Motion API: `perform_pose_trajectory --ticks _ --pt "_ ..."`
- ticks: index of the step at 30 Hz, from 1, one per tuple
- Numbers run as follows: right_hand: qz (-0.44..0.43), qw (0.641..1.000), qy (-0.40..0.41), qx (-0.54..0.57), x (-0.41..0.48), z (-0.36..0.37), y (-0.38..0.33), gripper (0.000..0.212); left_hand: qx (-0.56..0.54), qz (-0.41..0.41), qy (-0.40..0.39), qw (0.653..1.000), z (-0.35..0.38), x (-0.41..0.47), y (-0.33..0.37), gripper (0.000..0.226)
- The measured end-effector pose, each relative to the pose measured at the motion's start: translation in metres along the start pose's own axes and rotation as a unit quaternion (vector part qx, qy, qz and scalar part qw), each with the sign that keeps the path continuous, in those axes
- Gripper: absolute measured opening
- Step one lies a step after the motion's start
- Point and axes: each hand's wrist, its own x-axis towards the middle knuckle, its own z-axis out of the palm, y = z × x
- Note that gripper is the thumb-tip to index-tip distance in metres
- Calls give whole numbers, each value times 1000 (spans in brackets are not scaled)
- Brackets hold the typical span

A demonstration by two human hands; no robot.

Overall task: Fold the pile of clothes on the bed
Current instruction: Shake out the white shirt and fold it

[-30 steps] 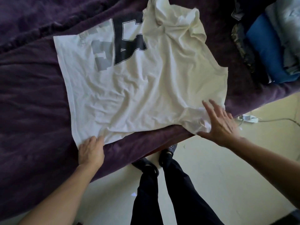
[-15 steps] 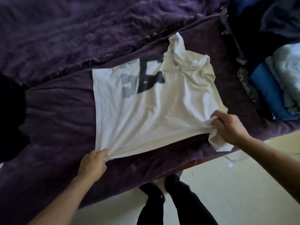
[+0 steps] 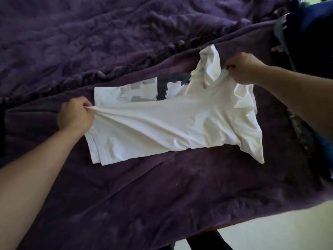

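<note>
The white shirt [image 3: 171, 123] lies flat on the purple blanket [image 3: 162, 195]. Its near half is folded over the far half, so only part of the dark print shows past the fold. The left hand [image 3: 74, 114] pinches the folded edge at the shirt's hem end and the right hand [image 3: 243, 68] pinches cloth at its collar end, with the fabric taut between them. Dark clothes [image 3: 310, 38] lie beyond the shirt's collar end.

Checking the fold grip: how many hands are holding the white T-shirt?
2. The left hand pinches the T-shirt at its hem end, left; the right hand pinches it at the shoulder end, upper right.
</note>
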Motion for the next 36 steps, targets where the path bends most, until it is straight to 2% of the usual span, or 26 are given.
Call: perform_pose_trajectory --ticks 2,3,5,6,9,10,12,15,16,19,23,25,27,29,31,33,36 --pt "-12 999 14 37 38 -2 -7 31 -19 -45 17 999 12 27 11 26" --pt "-11 995 23 92 53 -2 -10 28 -15 -61 30 998 19 37 17 26" --pt "8 971 44 234 73 0 -13 24 23 -60 42 997 35 43 30 27" --pt "29 960 69 269 78 4 -8 23 38 -43 35 998 45 41 38 30" --pt "162 944 113 263 77 24 30 26 23 43 -20 999 75 15 71 35" --pt "207 939 108 252 73 30 43 23 10 72 -41 997 85 5 84 35" --pt "242 937 77 239 69 41 58 22 1 123 -87 989 105 -12 110 35" --pt "200 958 46 198 86 48 46 54 18 148 -172 974 131 -27 138 36" --pt "183 967 38 170 94 50 38 54 27 137 -195 971 138 -28 142 39" --pt "168 977 54 119 122 50 32 29 45 114 -237 964 148 -25 141 47" --pt "263 930 160 199 148 14 74 46 53 113 -270 955 148 -16 138 51" --pt "258 929 180 195 148 3 89 37 61 110 -278 952 147 -14 140 51" --pt "204 941 152 225 128 5 84 39 62 104 -284 951 146 -12 143 51" --pt "154 958 73 232 92 18 66 61 62 100 -291 949 144 -12 146 51" --pt "99 985 -16 140 57 41 51 72 69 101 -299 946 142 -12 147 51" --pt "74 994 -63 46 41 62 43 60 77 105 -302 944 141 -12 146 53" --pt "99 991 -16 93 61 60 39 23 69 106 -301 945 139 -12 142 52"
